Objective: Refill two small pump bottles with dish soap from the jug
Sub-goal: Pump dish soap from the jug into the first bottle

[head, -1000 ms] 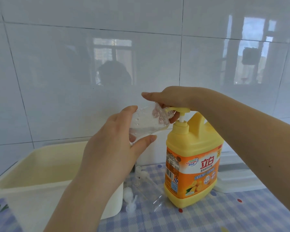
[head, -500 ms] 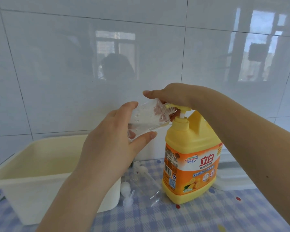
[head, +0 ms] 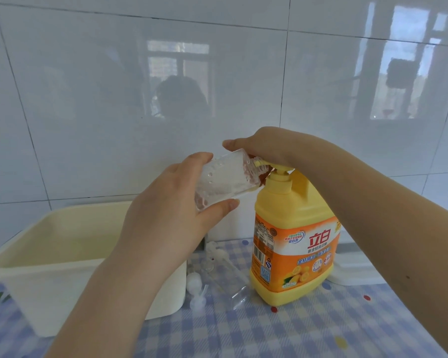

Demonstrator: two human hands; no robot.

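Observation:
A yellow dish soap jug (head: 294,244) with an orange label stands on the checked tablecloth. My right hand (head: 263,148) rests on top of its yellow pump head, fingers stretched over the spout. My left hand (head: 173,215) grips a small clear bottle (head: 226,179), tilted with its open neck against the pump spout. A second clear bottle (head: 226,275) lies on its side on the cloth, left of the jug. Two white pump tops (head: 195,290) lie beside it.
A cream plastic tub (head: 44,257) stands at the left. A white lidded box (head: 352,267) sits behind the jug at the right. The white tiled wall rises close behind. The blue checked tablecloth (head: 308,332) covers the table.
My right hand has pressed the pump head down closer to the jug's collar. The small bottle stays at the spout in my left hand.

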